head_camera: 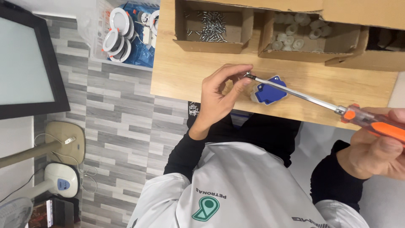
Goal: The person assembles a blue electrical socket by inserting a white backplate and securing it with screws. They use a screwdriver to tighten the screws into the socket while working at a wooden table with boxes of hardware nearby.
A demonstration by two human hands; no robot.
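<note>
Left hand [219, 95]: fingers pinched on the screwdriver [312, 99] tip, perhaps on a tiny screw, too small to tell. Right hand [379, 147], at 4 o'clock: closed around the orange handle. Blue part [268, 91]: on the table [177, 76] beneath the shaft. Screw box [211, 27]: at 12 o'clock.

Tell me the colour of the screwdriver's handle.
Clear orange, on the screwdriver handle in the right hand; head view.

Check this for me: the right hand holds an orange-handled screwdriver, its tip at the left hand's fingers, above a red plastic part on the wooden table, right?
Not quite: the plastic part is blue, not red, as the head view shows. The rest holds: right hand, orange-handled screwdriver, left hand, wooden table.
</note>
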